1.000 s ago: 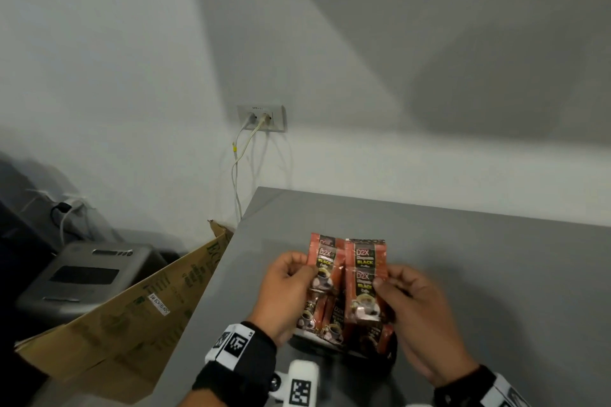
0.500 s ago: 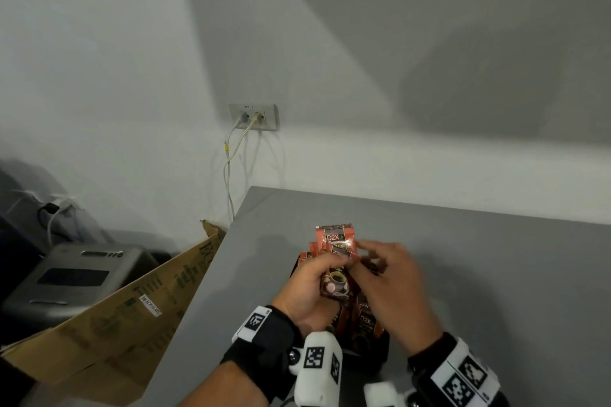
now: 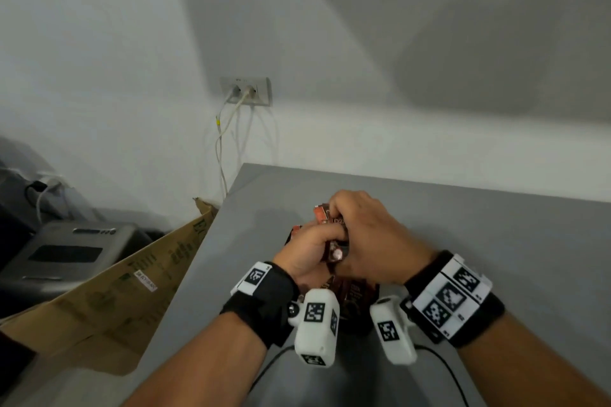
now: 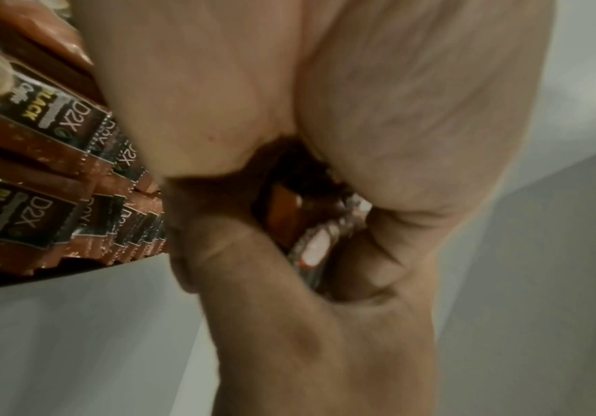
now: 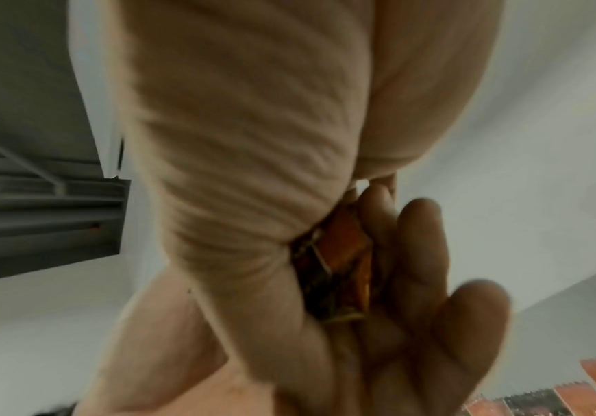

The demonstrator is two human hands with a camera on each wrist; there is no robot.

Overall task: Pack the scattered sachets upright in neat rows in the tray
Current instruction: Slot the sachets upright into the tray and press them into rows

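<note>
- Both hands, left hand [image 3: 309,249] and right hand [image 3: 367,238], grip sachets [image 3: 335,249] above the tray [image 3: 358,324].
- Only the left wrist view shows upright rows [image 4: 51,180] inside.

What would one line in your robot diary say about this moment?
left hand: grips sachets | right hand: grips same sachets | tray: rows packed | table: grey

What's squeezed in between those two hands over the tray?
A small bunch of red-brown coffee sachets, gripped between the left hand and the right hand. The head view shows it; the left wrist view shows the packets pinched in the fingers.
</note>
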